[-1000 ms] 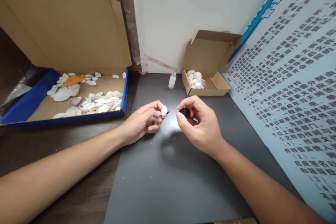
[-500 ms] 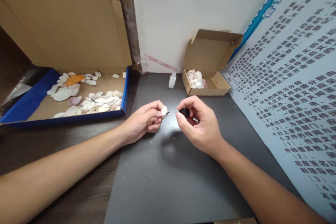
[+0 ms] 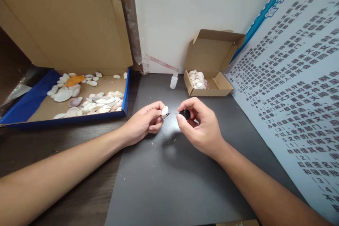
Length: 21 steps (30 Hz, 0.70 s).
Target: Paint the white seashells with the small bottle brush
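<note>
1 white shell [image 3: 164,112], with a small black piece [image 3: 167,114] at its edge, is pinched by the fingers of the left hand [image 3: 147,118] over the dark table [image 3: 148,187]. Near it, apart, the right hand [image 3: 202,123] has its fingers curled around a black cap [image 3: 185,114]. Beyond, a whitish bottle [image 3: 173,81] stands upright beside an open cardboard box [image 3: 212,93] with shells [image 3: 197,79]; at far left, a blue-sided box [image 3: 76,121] holds more shells and 1 orange piece [image 3: 74,81].

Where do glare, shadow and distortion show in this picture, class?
Head view: glare whitens the grey mat between left hand and right hand; same view: soft shadow below the glare; same view: lettering on the printed sheet looks stretched toward the right edge.
</note>
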Motion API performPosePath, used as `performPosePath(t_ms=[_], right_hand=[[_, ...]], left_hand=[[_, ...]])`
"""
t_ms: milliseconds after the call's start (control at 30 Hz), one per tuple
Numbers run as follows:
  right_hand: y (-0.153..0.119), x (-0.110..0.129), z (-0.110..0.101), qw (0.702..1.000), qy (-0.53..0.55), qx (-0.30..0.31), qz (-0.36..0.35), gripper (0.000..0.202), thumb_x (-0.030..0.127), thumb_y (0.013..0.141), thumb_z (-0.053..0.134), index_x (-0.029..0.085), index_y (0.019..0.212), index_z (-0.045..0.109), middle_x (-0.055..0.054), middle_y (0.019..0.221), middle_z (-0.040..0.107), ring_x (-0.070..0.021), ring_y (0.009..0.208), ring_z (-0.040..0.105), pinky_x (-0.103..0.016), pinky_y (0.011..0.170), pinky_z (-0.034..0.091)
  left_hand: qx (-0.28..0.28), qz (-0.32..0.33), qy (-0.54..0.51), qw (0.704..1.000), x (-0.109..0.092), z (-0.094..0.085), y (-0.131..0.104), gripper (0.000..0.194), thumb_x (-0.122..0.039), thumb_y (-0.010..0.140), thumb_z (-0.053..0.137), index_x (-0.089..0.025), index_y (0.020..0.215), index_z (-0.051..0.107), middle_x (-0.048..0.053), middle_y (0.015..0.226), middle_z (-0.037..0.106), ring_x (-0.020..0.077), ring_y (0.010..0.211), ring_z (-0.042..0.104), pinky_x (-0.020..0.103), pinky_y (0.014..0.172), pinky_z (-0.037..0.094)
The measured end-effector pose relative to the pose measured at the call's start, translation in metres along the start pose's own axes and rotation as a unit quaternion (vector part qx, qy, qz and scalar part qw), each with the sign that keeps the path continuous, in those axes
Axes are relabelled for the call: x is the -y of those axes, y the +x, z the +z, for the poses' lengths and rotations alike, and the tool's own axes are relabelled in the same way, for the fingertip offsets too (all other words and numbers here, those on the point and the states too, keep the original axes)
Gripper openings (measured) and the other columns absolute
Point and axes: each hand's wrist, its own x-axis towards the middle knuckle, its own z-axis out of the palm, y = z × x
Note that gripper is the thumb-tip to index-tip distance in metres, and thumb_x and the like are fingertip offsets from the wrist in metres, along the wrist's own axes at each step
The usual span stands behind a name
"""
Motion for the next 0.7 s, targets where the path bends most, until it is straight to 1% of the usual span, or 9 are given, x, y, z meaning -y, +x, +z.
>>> performPosePath(t_ms=[200,400,700], right_hand=[[0.0006,-0.0014,-0.0003,1.000,-0.003,-0.005,0.002,0.008,0.016,0.081,0.061,0.021,0.085,0.056,0.008,0.065,0.034,-0.0065,0.050,0.033,-0.022,0.046,0.031],[0.0005,-0.0009,-0.0005,1.000,-0.007,-0.003,0.008,0.009,0.016,0.080,0.060,0.021,0.085,0.056,0.008,0.064,0.035,-0.0069,0.050,0.033,-0.022,0.046,0.032],[0.0012,-0.0009,-0.0002,1.000,-0.005,-0.004,0.004,0.009,0.015,0.080,0.060,0.021,0.086,0.056,0.008,0.065,0.035,-0.0067,0.050,0.033,-0.022,0.045,0.031]], left_hand=[[0.002,-0.009,-0.003,1.000,-0.0024,0.0009,-0.0012,0.007,-0.016,0.083,0.050,-0.018,0.077,0.048,-0.006,0.055,0.035,0.0041,0.043,0.026,0.019,0.046,0.016],[0.006,-0.007,-0.008,1.000,-0.0040,0.0018,-0.0023,0.006,-0.014,0.079,0.052,-0.017,0.076,0.048,-0.006,0.056,0.036,0.0039,0.044,0.027,0.019,0.046,0.016],[0.000,-0.008,-0.014,1.000,-0.0037,0.0012,-0.0024,0.007,-0.015,0.078,0.054,-0.018,0.075,0.048,-0.006,0.057,0.036,0.0042,0.043,0.027,0.018,0.046,0.017]])
